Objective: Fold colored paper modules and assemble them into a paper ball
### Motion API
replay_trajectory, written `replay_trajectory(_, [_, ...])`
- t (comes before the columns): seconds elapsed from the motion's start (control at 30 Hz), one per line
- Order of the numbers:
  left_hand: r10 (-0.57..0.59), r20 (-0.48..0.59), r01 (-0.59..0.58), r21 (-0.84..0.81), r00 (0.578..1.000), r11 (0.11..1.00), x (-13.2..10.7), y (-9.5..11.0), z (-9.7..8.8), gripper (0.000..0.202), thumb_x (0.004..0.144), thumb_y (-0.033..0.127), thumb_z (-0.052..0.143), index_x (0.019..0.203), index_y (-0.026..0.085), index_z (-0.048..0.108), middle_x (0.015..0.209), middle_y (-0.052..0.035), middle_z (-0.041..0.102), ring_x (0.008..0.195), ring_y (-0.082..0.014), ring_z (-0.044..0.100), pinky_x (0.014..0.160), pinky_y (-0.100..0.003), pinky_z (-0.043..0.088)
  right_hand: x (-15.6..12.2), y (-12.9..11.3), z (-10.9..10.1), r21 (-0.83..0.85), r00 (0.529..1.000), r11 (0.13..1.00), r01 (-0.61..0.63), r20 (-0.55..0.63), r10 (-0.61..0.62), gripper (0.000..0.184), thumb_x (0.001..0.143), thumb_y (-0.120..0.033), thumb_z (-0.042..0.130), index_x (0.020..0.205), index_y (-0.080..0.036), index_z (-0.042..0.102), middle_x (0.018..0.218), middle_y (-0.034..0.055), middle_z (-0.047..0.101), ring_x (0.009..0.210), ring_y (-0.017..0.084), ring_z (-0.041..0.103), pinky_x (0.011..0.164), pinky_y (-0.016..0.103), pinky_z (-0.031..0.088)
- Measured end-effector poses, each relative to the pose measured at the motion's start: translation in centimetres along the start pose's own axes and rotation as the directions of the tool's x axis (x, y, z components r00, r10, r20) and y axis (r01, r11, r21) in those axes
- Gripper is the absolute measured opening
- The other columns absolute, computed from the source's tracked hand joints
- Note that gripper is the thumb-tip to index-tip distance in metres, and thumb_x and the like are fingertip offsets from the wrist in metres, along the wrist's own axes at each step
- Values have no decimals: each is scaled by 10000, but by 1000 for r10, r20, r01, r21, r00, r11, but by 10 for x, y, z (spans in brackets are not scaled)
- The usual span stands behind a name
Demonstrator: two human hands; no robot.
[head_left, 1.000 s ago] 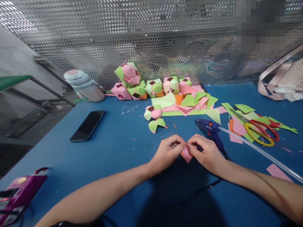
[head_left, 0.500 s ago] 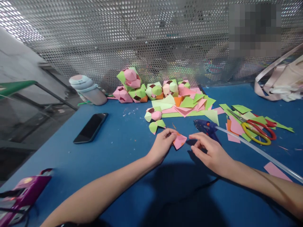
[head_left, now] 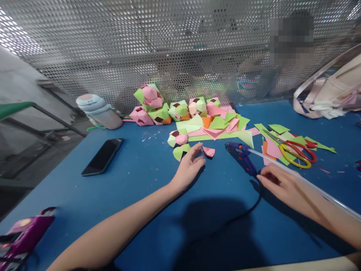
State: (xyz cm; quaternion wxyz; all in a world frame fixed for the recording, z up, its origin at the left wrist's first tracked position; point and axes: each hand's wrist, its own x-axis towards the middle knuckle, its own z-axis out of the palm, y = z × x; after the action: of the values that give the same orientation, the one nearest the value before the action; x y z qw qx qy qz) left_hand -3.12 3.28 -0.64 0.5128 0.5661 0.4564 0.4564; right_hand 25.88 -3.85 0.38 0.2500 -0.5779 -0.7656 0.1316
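Glue stick [head_left: 338, 205] cut by right edge; purple device [head_left: 19, 233] by left.

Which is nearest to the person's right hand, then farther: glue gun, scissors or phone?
1. Blue glue gun, just left of the right hand.
2. Red-and-yellow scissors, farther back, slightly right.
3. Black phone, far left.

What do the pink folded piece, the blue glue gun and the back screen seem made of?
Pink folded piece: thin matte paper, judging by its crisp creases. Blue glue gun: likely hard moulded plastic, faintly glossy. Back screen: probably sheet metal, grey with dull sheen, punched with regular round holes.
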Motion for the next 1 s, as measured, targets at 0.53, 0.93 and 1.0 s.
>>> replay_trajectory(0.53, [177, 811, -725, 373, 558, 579, -95, 25, 4, 275, 911, 340, 496, 1030, 133, 632, 935, -118, 677, 839, -195, 617, 754, -290, 494, 62, -3, 13, 17, 993, 999, -37, 112, 35, 280, 849, -446, 532, 783, -194, 633, 690, 35, 665, 638, 206, 608, 559, 286, 413])
replay_trajectory(0.93, [5, 661, -636, 719, 750, 280, -120, 25, -53, 168, 807, 83, 422, 852, 174, 556, 843, -55, 550, 679, -155, 511, 609, -252, 430, 96, -127, 24, 360, 985, 931, 57, 129, -111, 203, 793, -371, 624, 787, -168, 628, 662, 13, 652, 538, 127, 559, 509, 233, 396])
replay_trajectory(1.0, [48, 541, -537, 815, 840, 218, -120, 29, -84, 177, 827, 114, 402, 886, 183, 554, 855, -52, 537, 720, -164, 526, 648, -258, 441, 113, -149, 50, 495, 964, 867, 54, 200, -175, 211, 799, -367, 616, 793, -156, 623, 670, 10, 654, 520, 108, 545, 499, 220, 395])
